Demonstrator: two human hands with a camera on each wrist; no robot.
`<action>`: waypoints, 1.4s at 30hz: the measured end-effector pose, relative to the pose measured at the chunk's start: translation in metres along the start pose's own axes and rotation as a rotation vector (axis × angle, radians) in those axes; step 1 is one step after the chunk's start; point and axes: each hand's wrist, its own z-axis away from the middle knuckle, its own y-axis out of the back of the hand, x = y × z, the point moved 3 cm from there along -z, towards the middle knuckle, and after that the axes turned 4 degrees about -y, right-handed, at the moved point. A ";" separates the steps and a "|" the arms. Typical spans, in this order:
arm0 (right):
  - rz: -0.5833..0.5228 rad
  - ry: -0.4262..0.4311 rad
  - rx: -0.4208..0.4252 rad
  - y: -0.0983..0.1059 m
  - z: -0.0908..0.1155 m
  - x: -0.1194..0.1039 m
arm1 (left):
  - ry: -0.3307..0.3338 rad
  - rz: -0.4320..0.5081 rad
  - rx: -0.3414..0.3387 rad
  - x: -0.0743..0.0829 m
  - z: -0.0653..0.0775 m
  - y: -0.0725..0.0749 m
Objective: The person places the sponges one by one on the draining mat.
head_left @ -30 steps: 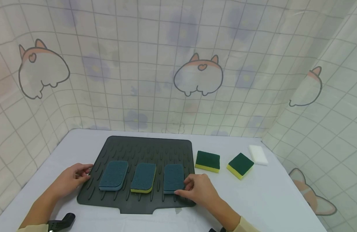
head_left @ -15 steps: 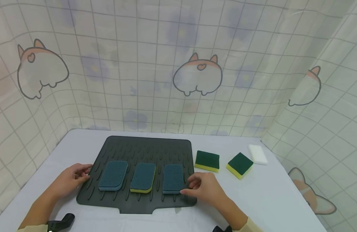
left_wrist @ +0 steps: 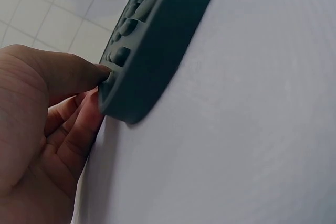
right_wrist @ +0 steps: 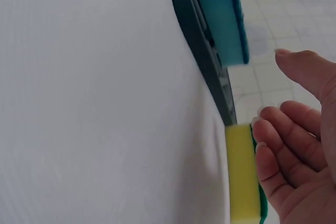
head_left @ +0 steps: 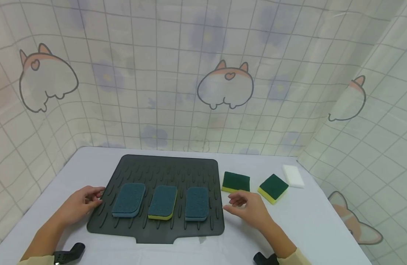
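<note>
My left hand (head_left: 78,205) pinches the left edge of a dark grey ridged drying mat (head_left: 170,165). In the left wrist view its thumb lies on top of the mat's rim (left_wrist: 152,72), with the fingers at the side. On the mat lie three sponges in a row: a blue one (head_left: 128,200) at left, a yellow one with a dark blue top (head_left: 163,201) in the middle, another blue one (head_left: 196,203) at right. My right hand (head_left: 249,209) is off the mat's right edge, fingers loosely bent and holding nothing, near a yellow-and-green sponge (head_left: 235,181).
A second yellow-and-green sponge (head_left: 274,187) sits turned on the white table farther right, with a white sponge block (head_left: 293,176) behind it. A patterned curtain (head_left: 177,92) rises at the back and sides of the table.
My right hand has let go of the right blue sponge and moved right, off the mat toward the yellow-and-green sponges. The left hand stays at the mat's edge.
</note>
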 end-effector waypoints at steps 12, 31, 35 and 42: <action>0.071 0.066 0.168 0.021 -0.013 0.031 | -0.002 0.003 0.004 0.001 0.000 -0.001; 0.303 0.135 0.171 0.041 -0.044 0.040 | 0.006 0.011 0.011 -0.001 0.002 -0.001; 0.347 0.105 0.097 0.043 -0.052 0.042 | 0.008 0.010 0.010 0.001 0.002 -0.001; 0.405 0.012 -0.054 0.045 -0.064 0.043 | 0.005 0.015 0.006 0.003 0.002 0.001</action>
